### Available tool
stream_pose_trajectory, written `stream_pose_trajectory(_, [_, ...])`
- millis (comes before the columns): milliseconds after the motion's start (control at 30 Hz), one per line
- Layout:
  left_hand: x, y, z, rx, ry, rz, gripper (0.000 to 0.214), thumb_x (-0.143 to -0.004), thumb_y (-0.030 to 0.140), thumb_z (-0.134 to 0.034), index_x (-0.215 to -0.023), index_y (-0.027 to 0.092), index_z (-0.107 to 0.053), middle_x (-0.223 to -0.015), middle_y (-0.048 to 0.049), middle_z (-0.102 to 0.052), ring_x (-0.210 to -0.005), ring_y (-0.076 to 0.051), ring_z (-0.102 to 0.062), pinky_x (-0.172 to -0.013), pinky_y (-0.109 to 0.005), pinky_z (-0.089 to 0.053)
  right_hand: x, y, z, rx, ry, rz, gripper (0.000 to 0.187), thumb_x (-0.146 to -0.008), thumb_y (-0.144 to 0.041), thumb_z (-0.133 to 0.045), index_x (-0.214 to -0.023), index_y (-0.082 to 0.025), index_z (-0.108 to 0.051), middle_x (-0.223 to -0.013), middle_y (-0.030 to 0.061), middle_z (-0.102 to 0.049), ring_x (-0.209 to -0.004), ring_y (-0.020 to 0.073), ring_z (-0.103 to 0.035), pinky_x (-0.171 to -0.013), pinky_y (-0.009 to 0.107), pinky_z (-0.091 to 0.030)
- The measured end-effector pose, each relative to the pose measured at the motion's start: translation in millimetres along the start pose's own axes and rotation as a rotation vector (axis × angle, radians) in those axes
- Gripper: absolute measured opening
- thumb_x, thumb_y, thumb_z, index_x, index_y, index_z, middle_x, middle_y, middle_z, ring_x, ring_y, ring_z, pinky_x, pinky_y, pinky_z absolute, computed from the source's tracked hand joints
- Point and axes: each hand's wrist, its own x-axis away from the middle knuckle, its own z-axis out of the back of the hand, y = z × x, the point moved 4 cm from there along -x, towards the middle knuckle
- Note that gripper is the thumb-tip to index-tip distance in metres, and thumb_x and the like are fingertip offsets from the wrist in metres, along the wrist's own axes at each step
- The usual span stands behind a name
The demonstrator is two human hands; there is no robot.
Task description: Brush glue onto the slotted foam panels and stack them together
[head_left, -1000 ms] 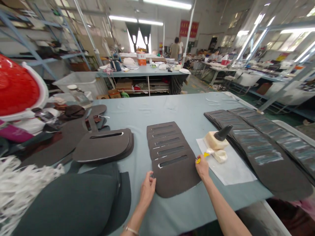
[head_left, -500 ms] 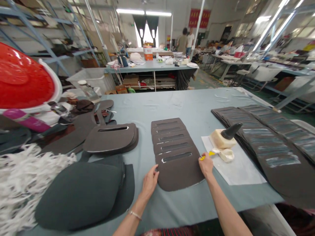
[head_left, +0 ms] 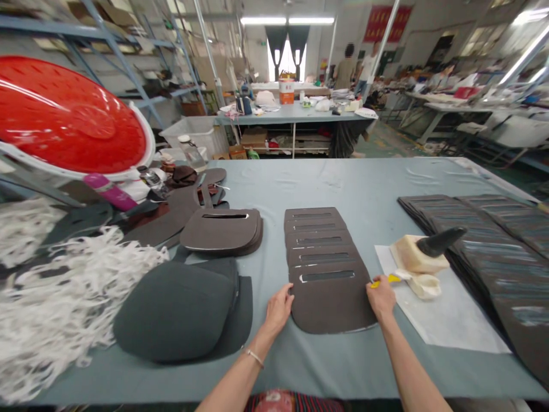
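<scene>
Head view, left hand (head_left: 278, 312) in open grip against stacked slotted foam panels (head_left: 330, 303), right hand (head_left: 381, 298) in closed grip on yellow-handled tool (head_left: 381, 283)

Right hand (head_left: 381, 298) is hiding most of the yellow tool (head_left: 380, 283); frame's right edge is cutting off the dark panel stack (head_left: 510, 269); far-desk items (head_left: 322, 105) are blurring, too small to name.

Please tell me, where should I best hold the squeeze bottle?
Grip the squeeze bottle by its cream body, coming from the near side over the paper. The body is broad and lies tilted, while the black nozzle is narrow and tapered. The right hand is closest, but it holds a yellow tool.
</scene>
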Motion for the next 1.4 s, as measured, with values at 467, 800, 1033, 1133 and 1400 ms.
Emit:
stream_pose_trajectory(467, [-4,-14,-10.6,0.020,0.071,0.149,0.031,-0.079,0.032,-0.052,-0.109,0.021,-0.050,-0.071,0.0008,-0.066,-0.068,-0.015,-0.061,-0.065,-0.024,-0.038,6,-4,8,-0.015,0.027,0.014,0.020,-0.077,-0.025,-0.053,-0.097,-0.019,-0.054,-0.083,0.0040,-0.060,-0.070,0.0157,-0.055,-0.058,0.026,-0.028])
stream_pose_trajectory(800, [0,3,-8.3,-0.133,0.067,0.197,0.028,-0.081,0.031,-0.051,-0.108,0.022,-0.050,-0.076,-0.0024,-0.069,-0.074,-0.019,-0.063,-0.062,-0.026,-0.034,5,-3,5,-0.020,0.030,0.025,0.019,-0.078,-0.022,-0.052,-0.097,-0.019,-0.053,-0.083,0.0043,-0.061,-0.070,0.0157,-0.057,-0.058,0.025,-0.029])
stream_pose_trajectory(1033, [3,8,-9.3,-0.166,0.057,0.194,0.031,-0.083,0.029,-0.048,-0.113,0.021,-0.046,-0.078,-0.0025,-0.068,-0.075,-0.018,-0.062,-0.062,-0.026,-0.035,5,-4,7,0.022,0.021,0.000,0.020,-0.078,-0.023,-0.052,-0.098,-0.019,-0.054,-0.083,0.0041,-0.063,-0.071,0.0164,-0.060,-0.057,0.025,-0.029])
stream_pose_trajectory(1133, [3,11,-8.8,-0.213,0.054,0.203,0.035,-0.084,0.029,-0.047,-0.117,0.021,-0.042,-0.079,-0.0038,-0.067,-0.075,-0.019,-0.062,-0.062,-0.027,-0.035,5,-4,6,0.035,0.013,0.002,0.020,-0.078,-0.024,-0.053,-0.098,-0.020,-0.055,-0.083,0.0049,-0.063,-0.072,0.0174,-0.060,-0.057,0.026,-0.030])
stream_pose_trajectory(1400, [4,10,-9.5,-0.305,0.090,0.166,0.028,-0.085,0.026,-0.043,-0.112,0.019,-0.044,-0.100,-0.0096,-0.062,-0.088,-0.019,-0.059,-0.070,-0.028,-0.038,6,-7,3,0.096,0.032,0.132,0.020,-0.081,-0.025,-0.050,-0.100,-0.019,-0.052,-0.088,0.0073,-0.059,-0.072,0.0179,-0.058,-0.056,0.026,-0.030])
